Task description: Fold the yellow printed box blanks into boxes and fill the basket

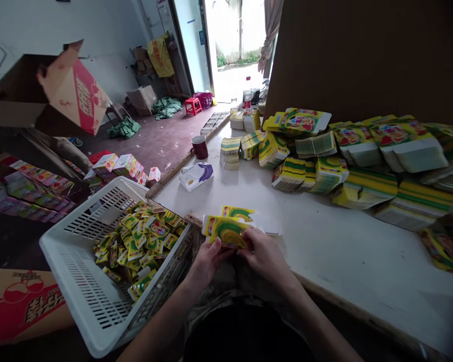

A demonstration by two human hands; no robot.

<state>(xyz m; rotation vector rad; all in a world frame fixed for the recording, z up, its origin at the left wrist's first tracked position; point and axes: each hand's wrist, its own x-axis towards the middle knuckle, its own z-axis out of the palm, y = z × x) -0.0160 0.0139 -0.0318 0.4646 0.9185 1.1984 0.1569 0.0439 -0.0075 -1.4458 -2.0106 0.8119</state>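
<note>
Both my hands hold a small yellow and green carton at the near edge of the white table. My left hand grips its lower left side with curled fingers. My right hand pinches its right end. A second flat carton blank lies on the table just behind it. To my left stands a white plastic basket holding several folded yellow cartons.
Stacks of flat yellow carton blanks cover the back right of the table. A dark red mug and a white packet sit at the far left edge. Red and brown cardboard boxes stand on the floor left; a large brown board rises behind.
</note>
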